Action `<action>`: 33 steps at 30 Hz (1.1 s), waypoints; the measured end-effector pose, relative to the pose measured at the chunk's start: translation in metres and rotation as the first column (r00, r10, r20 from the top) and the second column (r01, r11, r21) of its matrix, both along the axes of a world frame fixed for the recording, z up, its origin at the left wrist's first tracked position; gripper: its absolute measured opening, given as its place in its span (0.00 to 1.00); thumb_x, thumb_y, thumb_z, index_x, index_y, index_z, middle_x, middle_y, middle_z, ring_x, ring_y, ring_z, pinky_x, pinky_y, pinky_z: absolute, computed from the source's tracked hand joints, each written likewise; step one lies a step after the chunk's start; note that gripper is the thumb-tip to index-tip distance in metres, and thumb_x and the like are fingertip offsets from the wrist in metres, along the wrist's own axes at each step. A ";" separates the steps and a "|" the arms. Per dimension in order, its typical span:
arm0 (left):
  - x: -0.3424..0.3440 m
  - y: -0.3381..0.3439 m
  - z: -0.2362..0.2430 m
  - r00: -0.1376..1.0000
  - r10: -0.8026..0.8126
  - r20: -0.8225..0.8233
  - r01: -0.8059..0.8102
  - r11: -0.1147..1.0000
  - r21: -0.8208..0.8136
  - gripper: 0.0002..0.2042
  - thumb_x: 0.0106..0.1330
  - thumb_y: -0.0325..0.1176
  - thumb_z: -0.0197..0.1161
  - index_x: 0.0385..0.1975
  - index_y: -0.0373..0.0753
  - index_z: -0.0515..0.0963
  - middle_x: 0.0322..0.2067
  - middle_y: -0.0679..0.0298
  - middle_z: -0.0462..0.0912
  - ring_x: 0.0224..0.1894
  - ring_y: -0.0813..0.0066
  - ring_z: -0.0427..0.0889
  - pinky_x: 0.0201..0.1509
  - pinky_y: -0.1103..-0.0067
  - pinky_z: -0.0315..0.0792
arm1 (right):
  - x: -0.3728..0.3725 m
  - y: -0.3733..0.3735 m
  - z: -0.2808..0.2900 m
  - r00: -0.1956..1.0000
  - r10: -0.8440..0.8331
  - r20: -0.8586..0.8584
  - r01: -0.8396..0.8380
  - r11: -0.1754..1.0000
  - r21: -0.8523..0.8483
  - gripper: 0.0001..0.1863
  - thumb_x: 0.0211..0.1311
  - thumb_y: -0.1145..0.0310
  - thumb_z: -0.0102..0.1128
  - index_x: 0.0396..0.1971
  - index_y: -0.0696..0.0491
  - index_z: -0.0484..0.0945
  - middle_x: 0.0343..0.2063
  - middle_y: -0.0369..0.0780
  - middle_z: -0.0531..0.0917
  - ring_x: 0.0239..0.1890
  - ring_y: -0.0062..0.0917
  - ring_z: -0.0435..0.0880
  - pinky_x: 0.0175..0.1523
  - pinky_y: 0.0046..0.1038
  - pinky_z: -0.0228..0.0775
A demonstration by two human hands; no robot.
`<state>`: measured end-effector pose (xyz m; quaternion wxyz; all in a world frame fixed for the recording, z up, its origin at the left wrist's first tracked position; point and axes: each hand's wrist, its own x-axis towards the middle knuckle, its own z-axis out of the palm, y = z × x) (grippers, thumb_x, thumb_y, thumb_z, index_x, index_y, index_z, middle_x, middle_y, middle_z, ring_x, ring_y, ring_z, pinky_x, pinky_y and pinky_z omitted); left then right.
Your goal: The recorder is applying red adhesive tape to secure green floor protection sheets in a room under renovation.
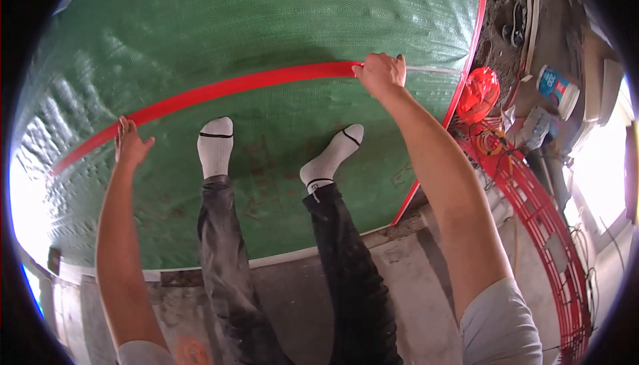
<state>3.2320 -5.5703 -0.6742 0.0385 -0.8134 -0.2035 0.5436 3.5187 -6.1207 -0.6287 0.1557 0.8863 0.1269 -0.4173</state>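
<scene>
A long strip of red tape (253,83) runs across a green woven-textured sheet (279,25), curving from far left to right of the middle. My left hand (132,144) rests with its fingertips on the strip's left part, thumb spread away. At the strip's right end, my right hand (382,74) is closed on the red tape; whether a roll is inside the fist is hidden. Beyond that hand, a thin pale seam line (432,69) continues to the sheet's red-taped right edge (459,92).
My feet in white socks (216,145) stand on the sheet, on the near side of the strip. To the right lie a red plastic bag (480,93), a blue-and-white bucket (558,92), red conduits (532,205) and loose wires. Bare concrete (413,268) borders the sheet's near edge.
</scene>
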 end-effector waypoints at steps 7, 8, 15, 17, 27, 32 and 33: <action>-0.018 -0.017 -0.010 0.992 -0.018 0.126 0.008 0.997 0.073 0.46 0.70 0.49 0.66 0.79 0.31 0.50 0.82 0.48 0.41 0.81 0.50 0.52 0.82 0.57 0.53 | -0.002 -0.002 -0.005 0.998 0.065 -0.012 -0.065 0.998 0.001 0.18 0.68 0.50 0.62 0.35 0.48 0.91 0.34 0.42 0.90 0.43 0.39 0.88 0.58 0.42 0.67; -0.018 -0.026 -0.012 0.992 -0.012 0.125 0.003 0.998 0.067 0.46 0.70 0.49 0.66 0.79 0.31 0.50 0.82 0.48 0.41 0.81 0.50 0.52 0.82 0.57 0.53 | -0.001 -0.005 -0.007 0.997 0.078 0.015 -0.078 0.997 0.006 0.17 0.68 0.50 0.61 0.35 0.47 0.91 0.34 0.43 0.90 0.43 0.40 0.88 0.58 0.42 0.67; -0.028 -0.025 -0.040 0.793 0.201 0.576 -0.307 0.947 0.093 0.46 0.79 0.65 0.39 0.77 0.25 0.52 0.79 0.39 0.49 0.83 0.47 0.46 0.84 0.59 0.44 | -0.007 0.009 -0.011 1.000 0.014 -0.011 -0.014 0.999 -0.029 0.18 0.69 0.51 0.60 0.34 0.49 0.90 0.36 0.45 0.90 0.43 0.41 0.89 0.56 0.45 0.69; -0.023 -0.082 -0.055 0.693 0.252 0.676 -0.363 0.931 0.025 0.48 0.78 0.67 0.35 0.77 0.22 0.50 0.79 0.37 0.46 0.83 0.45 0.44 0.85 0.58 0.39 | -0.011 -0.001 -0.014 1.000 0.025 0.014 -0.025 1.000 0.013 0.17 0.68 0.52 0.61 0.33 0.50 0.90 0.35 0.46 0.90 0.42 0.42 0.89 0.55 0.46 0.70; 0.083 -0.361 -0.020 0.573 0.333 0.749 -0.329 0.930 -0.161 0.50 0.76 0.65 0.47 0.76 0.18 0.49 0.78 0.29 0.36 0.82 0.35 0.32 0.85 0.54 0.30 | -0.007 -0.008 -0.017 0.988 0.124 0.091 -0.136 0.980 0.144 0.14 0.66 0.57 0.64 0.30 0.51 0.90 0.29 0.45 0.90 0.36 0.42 0.90 0.47 0.42 0.74; 0.146 -0.474 -0.010 0.639 0.281 0.717 -0.195 0.960 -0.202 0.46 0.77 0.59 0.47 0.76 0.18 0.48 0.78 0.28 0.38 0.82 0.34 0.33 0.84 0.51 0.31 | 0.000 -0.005 -0.010 0.995 0.082 0.053 -0.091 0.979 0.185 0.13 0.66 0.60 0.60 0.31 0.50 0.91 0.31 0.45 0.90 0.37 0.41 0.90 0.49 0.43 0.74; 0.151 -0.494 -0.017 0.655 0.158 0.739 -0.030 0.983 -0.183 0.45 0.76 0.56 0.49 0.76 0.18 0.49 0.78 0.28 0.38 0.82 0.33 0.33 0.84 0.51 0.31 | 0.000 0.000 -0.011 0.998 0.058 0.026 -0.062 0.977 0.203 0.14 0.67 0.61 0.58 0.31 0.50 0.91 0.32 0.45 0.91 0.39 0.41 0.91 0.50 0.43 0.73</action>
